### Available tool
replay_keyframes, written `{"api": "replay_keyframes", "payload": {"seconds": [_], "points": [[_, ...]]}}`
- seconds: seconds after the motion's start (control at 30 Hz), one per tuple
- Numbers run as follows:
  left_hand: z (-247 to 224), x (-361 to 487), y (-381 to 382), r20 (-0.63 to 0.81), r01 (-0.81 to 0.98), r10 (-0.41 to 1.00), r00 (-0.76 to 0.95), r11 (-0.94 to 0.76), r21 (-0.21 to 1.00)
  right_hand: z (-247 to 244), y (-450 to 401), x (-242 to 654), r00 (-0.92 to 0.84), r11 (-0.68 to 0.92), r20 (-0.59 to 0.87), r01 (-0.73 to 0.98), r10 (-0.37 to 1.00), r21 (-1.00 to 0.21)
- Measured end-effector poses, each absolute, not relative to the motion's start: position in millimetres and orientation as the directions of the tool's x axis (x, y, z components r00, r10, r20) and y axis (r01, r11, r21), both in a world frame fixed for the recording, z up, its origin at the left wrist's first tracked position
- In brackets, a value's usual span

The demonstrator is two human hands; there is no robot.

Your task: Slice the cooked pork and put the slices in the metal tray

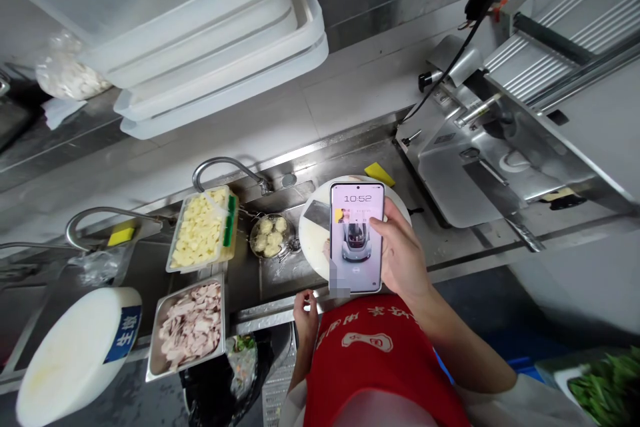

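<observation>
My right hand point(406, 247) is closed around a smartphone point(357, 257), held upright with its lit screen facing me. The thumb rests on the screen's right side. Behind the phone lies a round white cutting board point(313, 247), partly covered by it. A wide knife blade point(319, 215) shows on the board at the phone's left; its handle is hidden. My left hand point(306, 312) hangs by the counter's front edge, fingers loosely curled in, with nothing seen in them.
Left of the board, a sink basin holds a pot of pale round pieces point(271, 236). Beyond stand a tub of pale yellow chunks point(200, 230) and a metal pan of sliced meat point(190, 330). A meat slicer point(465, 180) stands right; stacked white bins point(225, 73) overhang the upper left.
</observation>
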State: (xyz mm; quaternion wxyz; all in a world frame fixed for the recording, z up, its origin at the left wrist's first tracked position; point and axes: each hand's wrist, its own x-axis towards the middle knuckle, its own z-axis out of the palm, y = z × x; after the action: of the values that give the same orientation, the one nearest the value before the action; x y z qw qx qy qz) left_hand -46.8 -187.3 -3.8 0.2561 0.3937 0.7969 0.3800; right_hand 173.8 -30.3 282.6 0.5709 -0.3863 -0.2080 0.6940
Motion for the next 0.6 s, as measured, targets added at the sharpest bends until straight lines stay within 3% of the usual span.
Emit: {"api": "replay_keyframes", "payload": {"seconds": [0.17,0.37,0.6], "points": [[-6.6,-48.2,-189.1,-0.124,0.426,0.824,-0.553,0.407,0.808,285.6,-30.4,173.0,-0.091,-0.282,-0.302,-0.673,0.949,-0.684],[-7.3,-49.6,-187.1,-0.088,0.442,0.821,-0.564,0.390,0.808,283.6,-30.9,173.2,-0.065,-0.311,-0.359,-0.655,0.931,-0.688],[-10.1,-49.7,-183.2,-0.057,0.462,0.822,-0.567,0.375,0.804,279.1,-27.7,169.8,-0.077,-0.292,-0.321,-0.647,0.944,-0.704]]}}
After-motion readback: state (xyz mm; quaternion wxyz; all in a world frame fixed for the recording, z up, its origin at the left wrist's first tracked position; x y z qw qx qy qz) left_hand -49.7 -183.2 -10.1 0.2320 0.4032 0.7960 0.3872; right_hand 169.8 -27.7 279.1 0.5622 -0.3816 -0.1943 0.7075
